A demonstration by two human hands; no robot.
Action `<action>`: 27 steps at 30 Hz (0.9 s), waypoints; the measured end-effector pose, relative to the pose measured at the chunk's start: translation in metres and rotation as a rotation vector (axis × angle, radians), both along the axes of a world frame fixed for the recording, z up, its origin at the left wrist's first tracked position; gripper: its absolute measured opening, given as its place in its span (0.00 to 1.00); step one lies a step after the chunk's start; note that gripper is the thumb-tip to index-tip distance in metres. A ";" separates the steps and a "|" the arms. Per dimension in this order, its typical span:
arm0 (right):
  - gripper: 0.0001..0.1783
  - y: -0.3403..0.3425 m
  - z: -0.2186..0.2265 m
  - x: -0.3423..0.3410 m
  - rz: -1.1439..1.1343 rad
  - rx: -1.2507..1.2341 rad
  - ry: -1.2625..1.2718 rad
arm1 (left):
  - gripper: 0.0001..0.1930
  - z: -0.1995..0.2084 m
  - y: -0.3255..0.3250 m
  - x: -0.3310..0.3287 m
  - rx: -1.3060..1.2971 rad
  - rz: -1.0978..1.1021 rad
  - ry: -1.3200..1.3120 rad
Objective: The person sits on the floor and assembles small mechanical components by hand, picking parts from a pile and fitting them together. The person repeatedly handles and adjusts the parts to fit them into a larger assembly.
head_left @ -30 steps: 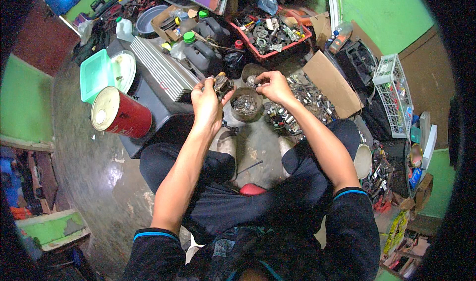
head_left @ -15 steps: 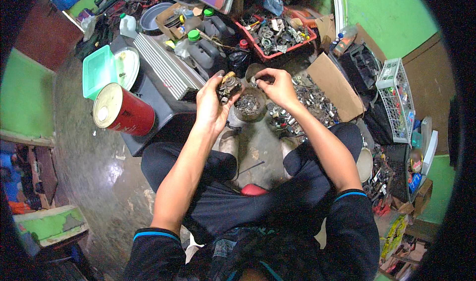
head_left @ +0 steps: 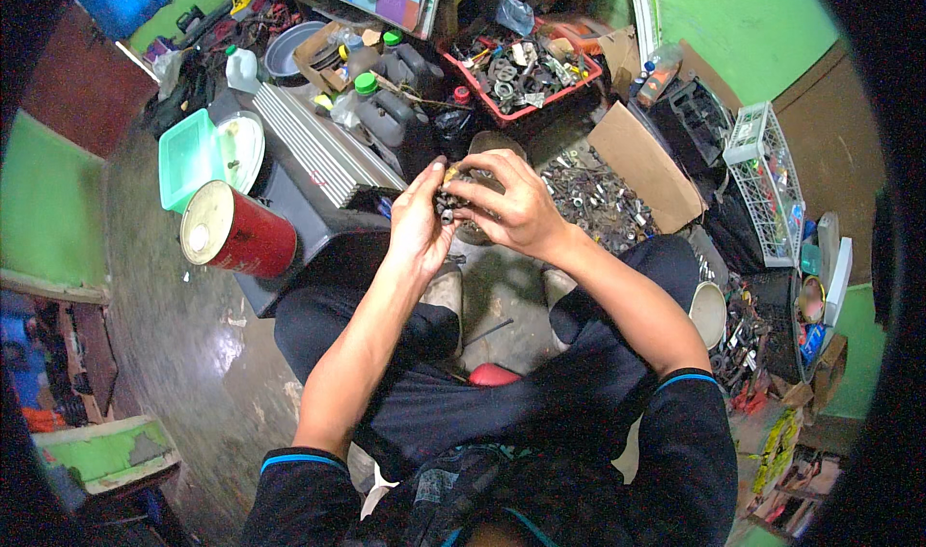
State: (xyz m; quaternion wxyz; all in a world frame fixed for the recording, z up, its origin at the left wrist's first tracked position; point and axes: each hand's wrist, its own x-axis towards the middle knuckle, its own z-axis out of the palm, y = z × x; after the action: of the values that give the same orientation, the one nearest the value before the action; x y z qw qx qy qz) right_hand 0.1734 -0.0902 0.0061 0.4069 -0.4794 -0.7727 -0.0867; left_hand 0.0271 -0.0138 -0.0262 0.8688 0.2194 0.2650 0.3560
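My left hand [head_left: 418,215] is closed around a small grimy metal part with a yellowish piece on it, which looks like a carburetor [head_left: 447,204]. Over the same part curls my right hand [head_left: 516,205], its fingertips pressed against the side of it. Whatever sits between those right fingertips is hidden. Just beneath both hands stands a round tub [head_left: 470,234] of small hardware, mostly covered by them. A heap of bolts and small metal pieces [head_left: 603,200] lies to the right of my right hand.
A red crate [head_left: 529,113] full of metal parts stands ahead. Dark jugs with green caps [head_left: 395,127] are at the far left. Nearer left, a red can [head_left: 246,231] and green tub [head_left: 189,158] sit by a dark case. A cardboard flap [head_left: 648,168] borders the heap.
My right hand has moved left from above the tub to the metal part in my left hand. My left hand has stayed nearly in place, still holding the part.
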 end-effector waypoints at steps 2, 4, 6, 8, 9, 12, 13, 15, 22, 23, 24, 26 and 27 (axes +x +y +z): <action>0.21 -0.001 0.000 0.002 0.000 0.032 -0.062 | 0.13 0.002 -0.005 0.004 -0.001 0.011 0.075; 0.20 0.000 -0.004 0.004 -0.014 0.051 -0.153 | 0.11 0.004 -0.007 0.005 -0.034 0.021 0.076; 0.19 -0.001 -0.006 0.002 -0.021 0.074 -0.203 | 0.10 0.004 -0.007 0.004 -0.038 0.021 0.084; 0.17 0.000 -0.010 0.002 -0.013 0.055 -0.200 | 0.10 0.002 -0.007 0.003 -0.053 0.004 0.084; 0.17 0.001 -0.011 0.002 -0.009 0.046 -0.199 | 0.09 0.001 -0.007 0.003 -0.060 -0.004 0.083; 0.17 0.002 -0.012 0.002 0.008 0.091 -0.128 | 0.09 -0.003 -0.005 0.002 -0.078 -0.035 0.044; 0.16 0.002 -0.011 0.001 0.006 0.096 -0.101 | 0.09 -0.003 -0.005 0.002 -0.093 -0.031 0.041; 0.14 0.002 -0.011 -0.002 0.002 0.105 -0.045 | 0.09 -0.003 -0.006 0.003 -0.123 -0.020 0.039; 0.11 -0.001 -0.013 -0.009 -0.046 -0.012 0.241 | 0.08 -0.006 -0.005 0.004 -0.087 -0.034 0.083; 0.11 -0.001 -0.015 -0.010 -0.052 -0.027 0.276 | 0.08 -0.004 -0.006 0.003 -0.076 -0.028 0.108; 0.11 0.000 -0.015 -0.010 -0.057 -0.042 0.310 | 0.08 -0.002 -0.006 0.003 -0.065 -0.023 0.134; 0.10 0.000 -0.014 -0.009 -0.028 -0.081 0.369 | 0.08 0.002 -0.007 0.002 -0.072 -0.020 0.132; 0.10 0.000 -0.014 -0.008 -0.014 -0.101 0.398 | 0.08 0.005 -0.007 0.002 -0.076 -0.018 0.131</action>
State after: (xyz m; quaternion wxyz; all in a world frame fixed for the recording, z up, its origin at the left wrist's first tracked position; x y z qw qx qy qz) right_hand 0.1651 -0.0902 -0.0078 0.5263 -0.5124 -0.6770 0.0459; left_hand 0.0294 -0.0209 -0.0214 0.8606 0.2116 0.3324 0.3227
